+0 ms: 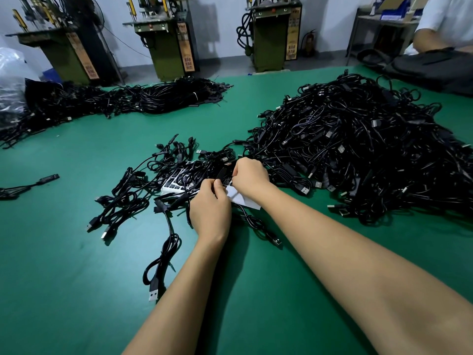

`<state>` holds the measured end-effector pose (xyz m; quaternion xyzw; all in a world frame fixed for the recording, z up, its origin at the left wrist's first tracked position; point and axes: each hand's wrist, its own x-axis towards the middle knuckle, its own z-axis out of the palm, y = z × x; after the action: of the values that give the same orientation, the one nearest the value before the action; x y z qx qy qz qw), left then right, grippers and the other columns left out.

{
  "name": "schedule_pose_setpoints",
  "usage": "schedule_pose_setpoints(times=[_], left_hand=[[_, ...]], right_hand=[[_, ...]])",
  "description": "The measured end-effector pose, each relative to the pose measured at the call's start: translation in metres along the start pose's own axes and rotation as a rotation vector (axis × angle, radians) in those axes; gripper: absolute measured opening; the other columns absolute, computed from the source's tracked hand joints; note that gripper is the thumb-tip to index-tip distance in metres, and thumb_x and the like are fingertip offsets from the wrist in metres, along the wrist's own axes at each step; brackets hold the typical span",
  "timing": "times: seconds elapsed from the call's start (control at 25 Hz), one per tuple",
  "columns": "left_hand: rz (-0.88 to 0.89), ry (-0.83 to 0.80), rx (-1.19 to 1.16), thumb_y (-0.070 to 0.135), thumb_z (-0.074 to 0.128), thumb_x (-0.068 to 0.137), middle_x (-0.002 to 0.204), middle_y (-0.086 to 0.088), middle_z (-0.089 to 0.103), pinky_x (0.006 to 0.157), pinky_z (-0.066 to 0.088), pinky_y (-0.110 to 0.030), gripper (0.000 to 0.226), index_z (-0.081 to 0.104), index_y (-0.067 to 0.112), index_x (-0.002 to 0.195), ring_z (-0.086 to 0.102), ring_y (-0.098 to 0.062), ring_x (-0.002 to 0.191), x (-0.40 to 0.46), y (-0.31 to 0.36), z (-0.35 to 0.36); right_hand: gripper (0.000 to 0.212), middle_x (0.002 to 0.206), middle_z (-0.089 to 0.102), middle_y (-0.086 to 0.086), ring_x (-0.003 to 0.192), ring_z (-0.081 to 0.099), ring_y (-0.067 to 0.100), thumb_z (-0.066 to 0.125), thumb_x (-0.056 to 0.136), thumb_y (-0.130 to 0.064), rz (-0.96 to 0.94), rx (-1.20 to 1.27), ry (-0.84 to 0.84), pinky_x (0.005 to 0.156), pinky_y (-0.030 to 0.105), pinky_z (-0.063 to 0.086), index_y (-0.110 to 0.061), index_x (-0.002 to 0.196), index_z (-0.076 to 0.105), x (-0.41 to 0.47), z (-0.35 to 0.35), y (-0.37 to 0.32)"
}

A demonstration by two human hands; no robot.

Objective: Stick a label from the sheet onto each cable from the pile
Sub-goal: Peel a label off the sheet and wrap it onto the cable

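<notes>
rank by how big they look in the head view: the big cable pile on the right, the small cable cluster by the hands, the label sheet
1. big cable pile
2. small cable cluster
3. label sheet, partly hidden under cables and hands, so its full extent is unsure

Three olive-green machines stand beyond the green bench. A clear plastic bag sits far left; another person sits far right.

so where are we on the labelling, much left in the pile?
Mostly left. The big pile on the right is still large. A smaller loose scatter of cables lies left of the hands, possibly done ones, but I can't see labels on them. In hand: left hand and right hand pinch a cable's black module over the label sheet, part of which is bare white backing.
</notes>
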<state>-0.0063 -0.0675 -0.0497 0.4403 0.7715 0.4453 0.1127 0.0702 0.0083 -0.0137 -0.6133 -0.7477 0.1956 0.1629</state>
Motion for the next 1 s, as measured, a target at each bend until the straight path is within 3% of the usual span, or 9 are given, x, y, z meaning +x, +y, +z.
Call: schedule_pose_setpoints(times=[0.16,0.32,0.44,0.56,0.64,0.76,0.88,1.0], left_hand=[[0.003,-0.001,0.004,0.032,0.038,0.099,0.084,-0.001,0.07,0.062,0.036,-0.033,0.027,0.059,0.017,0.091,0.057,-0.023,0.077,0.0,-0.002,0.0],[0.0,-0.002,-0.014,0.031,0.038,0.1,0.084,0.001,0.069,0.061,0.035,-0.032,0.027,0.06,0.017,0.093,0.059,-0.024,0.079,0.0,0.0,-0.002],[0.089,-0.042,-0.194,0.025,0.041,0.101,0.08,0.003,0.065,0.061,0.041,-0.031,0.023,0.059,0.014,0.093,0.059,-0.022,0.073,-0.004,0.004,-0.004],[0.171,-0.193,-0.375,0.015,0.043,0.101,0.076,0.001,0.059,0.063,0.045,-0.029,0.019,0.06,0.012,0.094,0.055,-0.014,0.064,-0.011,0.011,-0.001],[0.12,-0.353,-0.506,0.008,0.042,0.1,0.072,-0.001,0.053,0.053,0.042,-0.02,0.02,0.061,0.009,0.094,0.047,-0.007,0.052,-0.016,0.017,0.003],[0.071,-0.534,-0.579,0.005,0.043,0.099,0.073,-0.012,0.052,0.05,0.033,-0.022,0.021,0.062,-0.002,0.096,0.039,-0.009,0.049,-0.02,0.02,0.007],[0.051,-0.616,-0.621,0.004,0.047,0.098,0.073,0.0,0.065,0.047,0.033,-0.016,0.019,0.065,0.008,0.096,0.039,-0.007,0.048,-0.02,0.02,0.006],[0.023,-0.667,-0.605,0.006,0.048,0.098,0.072,0.006,0.069,0.049,0.037,-0.013,0.018,0.065,0.007,0.094,0.04,-0.004,0.047,-0.018,0.018,0.005]], right_hand=[[0.013,0.111,0.061,0.013,0.107,0.054,0.03,0.052,0.093,-0.009,-0.082,0.066,0.076,0.085,0.037,0.047,-0.007,0.09,0.064,-0.013,0.0,0.006],[0.013,0.082,0.065,0.002,0.085,0.059,0.022,0.055,0.091,-0.008,-0.007,0.441,0.134,0.078,0.034,0.048,-0.005,0.086,0.066,-0.041,-0.015,0.037],[0.016,0.074,0.059,0.0,0.072,0.053,0.014,0.056,0.092,-0.005,0.116,0.79,0.095,0.068,0.027,0.044,-0.011,0.079,0.064,-0.063,-0.027,0.069],[0.014,0.078,0.06,0.0,0.07,0.056,0.009,0.057,0.093,-0.004,0.223,1.096,0.096,0.06,0.019,0.046,-0.012,0.085,0.064,-0.078,-0.038,0.095],[0.013,0.076,0.061,0.001,0.067,0.058,0.008,0.057,0.093,-0.002,0.241,1.319,0.097,0.059,0.018,0.048,-0.01,0.087,0.065,-0.086,-0.042,0.109],[0.012,0.07,0.06,0.002,0.063,0.057,0.009,0.055,0.093,0.0,0.252,1.652,0.035,0.053,0.016,0.048,-0.007,0.088,0.063,-0.089,-0.047,0.12],[0.011,0.069,0.062,0.002,0.063,0.058,0.01,0.056,0.091,0.0,0.247,1.682,-0.006,0.052,0.017,0.048,-0.007,0.088,0.064,-0.086,-0.048,0.121],[0.012,0.07,0.064,0.002,0.064,0.06,0.009,0.058,0.09,0.002,0.226,1.596,0.023,0.054,0.017,0.048,-0.006,0.088,0.066,-0.084,-0.044,0.117]])
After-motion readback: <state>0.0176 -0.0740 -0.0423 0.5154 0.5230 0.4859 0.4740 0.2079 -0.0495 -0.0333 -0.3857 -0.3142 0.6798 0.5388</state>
